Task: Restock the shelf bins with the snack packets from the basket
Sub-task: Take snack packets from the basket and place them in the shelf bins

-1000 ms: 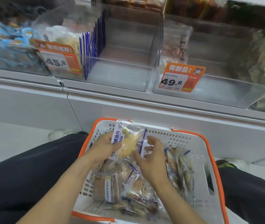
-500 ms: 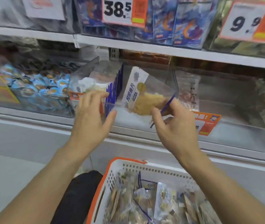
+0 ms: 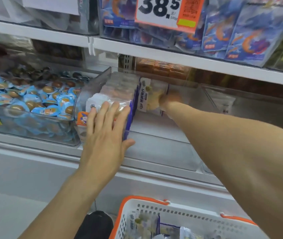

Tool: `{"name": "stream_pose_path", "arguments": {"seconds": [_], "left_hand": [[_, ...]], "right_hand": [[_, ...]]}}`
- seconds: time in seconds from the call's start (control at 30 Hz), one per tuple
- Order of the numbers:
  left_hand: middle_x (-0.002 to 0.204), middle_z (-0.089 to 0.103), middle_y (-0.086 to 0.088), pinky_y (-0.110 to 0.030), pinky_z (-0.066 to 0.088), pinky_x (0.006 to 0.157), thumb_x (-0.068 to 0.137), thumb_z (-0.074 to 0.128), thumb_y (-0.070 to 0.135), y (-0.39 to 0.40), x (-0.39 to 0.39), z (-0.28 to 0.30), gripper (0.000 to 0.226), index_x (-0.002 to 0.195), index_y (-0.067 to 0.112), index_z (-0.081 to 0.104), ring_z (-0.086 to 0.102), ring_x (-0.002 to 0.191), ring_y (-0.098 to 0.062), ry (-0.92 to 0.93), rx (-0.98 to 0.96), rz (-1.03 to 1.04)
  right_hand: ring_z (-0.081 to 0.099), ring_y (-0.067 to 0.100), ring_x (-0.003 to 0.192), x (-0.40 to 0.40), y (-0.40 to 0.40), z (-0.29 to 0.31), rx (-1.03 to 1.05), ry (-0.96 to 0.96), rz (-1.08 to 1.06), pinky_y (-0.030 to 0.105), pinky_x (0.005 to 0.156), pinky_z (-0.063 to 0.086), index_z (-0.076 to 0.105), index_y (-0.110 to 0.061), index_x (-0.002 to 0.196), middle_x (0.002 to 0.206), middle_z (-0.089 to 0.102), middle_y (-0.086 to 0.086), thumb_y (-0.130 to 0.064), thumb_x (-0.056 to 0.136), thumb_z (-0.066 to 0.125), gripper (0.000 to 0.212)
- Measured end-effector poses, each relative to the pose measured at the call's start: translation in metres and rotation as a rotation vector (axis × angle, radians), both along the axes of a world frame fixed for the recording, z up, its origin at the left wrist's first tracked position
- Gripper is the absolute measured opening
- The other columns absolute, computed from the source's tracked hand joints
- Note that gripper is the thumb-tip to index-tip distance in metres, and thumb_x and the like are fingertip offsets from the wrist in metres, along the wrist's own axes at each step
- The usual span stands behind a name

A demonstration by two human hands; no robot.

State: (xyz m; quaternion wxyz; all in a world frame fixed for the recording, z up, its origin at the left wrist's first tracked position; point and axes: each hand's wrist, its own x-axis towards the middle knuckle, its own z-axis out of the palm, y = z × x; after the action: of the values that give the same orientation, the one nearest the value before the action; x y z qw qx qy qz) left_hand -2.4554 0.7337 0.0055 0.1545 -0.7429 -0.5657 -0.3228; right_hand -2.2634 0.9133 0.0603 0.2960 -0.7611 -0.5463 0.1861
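A person is restocking a clear shelf bin (image 3: 154,140). The left hand (image 3: 106,131) is pressing flat, fingers straight and spread, against the row of packets (image 3: 120,94) standing at the bin's left side, likely bracing them upright. The right hand (image 3: 169,100), blurred deep inside the bin, is holding a snack packet (image 3: 150,98) just right of that row; its grip cannot be made out. The packet is clear, showing pale yellow pieces, with white and blue edging. Below the bin, the basket (image 3: 189,214) is holding more.

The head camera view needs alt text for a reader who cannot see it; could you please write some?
A person's right hand places a snack packet in a clear shelf bin, beside a row of upright packets that the open left hand steadies. A white and orange basket of more packets sits below.
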Motion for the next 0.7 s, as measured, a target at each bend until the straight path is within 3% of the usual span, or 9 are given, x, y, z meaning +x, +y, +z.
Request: {"name": "stream_pose_path", "arguments": {"seconds": [0.07,0.17,0.33,0.6,0.7], "left_hand": [[0.150,0.043,-0.017,-0.054,0.014,0.120,0.080,0.062,0.042,0.004,-0.001,-0.001,0.079,0.148,0.011,0.040,0.032,0.144,-0.038,0.010,0.006,-0.005],[0.149,0.045,-0.017,-0.054,0.015,0.119,0.078,0.064,0.041,0.008,-0.003,-0.004,0.080,0.148,0.012,0.039,0.034,0.144,-0.038,0.004,0.021,-0.011],[0.148,0.045,-0.017,-0.053,0.014,0.119,0.077,0.069,0.039,0.008,-0.002,-0.005,0.080,0.147,0.010,0.042,0.035,0.143,-0.040,-0.005,0.033,-0.011],[0.150,0.043,-0.017,-0.053,0.013,0.120,0.080,0.066,0.040,0.006,-0.002,-0.003,0.079,0.149,0.012,0.039,0.032,0.144,-0.039,-0.022,-0.002,-0.022],[0.152,0.040,-0.016,-0.052,0.012,0.121,0.081,0.068,0.040,0.004,-0.005,-0.003,0.080,0.150,0.013,0.038,0.029,0.146,-0.037,-0.012,-0.029,-0.029]], "right_hand": [[0.064,0.028,0.103,-0.003,0.018,-0.013,0.004,-0.009,-0.033,0.030,0.071,0.043,0.061,0.000,0.121,0.099,0.062,0.011,-0.025,0.100,0.054,0.033],[0.067,0.028,0.099,-0.002,0.035,-0.029,0.061,0.047,-0.073,0.028,0.065,0.042,0.065,-0.003,0.114,0.110,0.070,0.012,-0.035,0.095,0.060,0.038],[0.066,0.030,0.109,0.001,0.040,-0.033,0.121,0.026,-0.119,0.028,0.070,0.041,0.066,-0.005,0.115,0.117,0.069,0.012,-0.032,0.094,0.061,0.035],[0.068,0.030,0.104,-0.001,0.039,-0.036,0.095,0.135,-0.135,0.030,0.069,0.047,0.063,-0.005,0.117,0.117,0.068,0.012,-0.034,0.091,0.063,0.039],[0.063,0.031,0.109,-0.002,0.036,-0.032,0.050,0.102,-0.146,0.036,0.083,0.055,0.056,-0.005,0.127,0.126,0.062,0.014,-0.035,0.087,0.066,0.051]]}}
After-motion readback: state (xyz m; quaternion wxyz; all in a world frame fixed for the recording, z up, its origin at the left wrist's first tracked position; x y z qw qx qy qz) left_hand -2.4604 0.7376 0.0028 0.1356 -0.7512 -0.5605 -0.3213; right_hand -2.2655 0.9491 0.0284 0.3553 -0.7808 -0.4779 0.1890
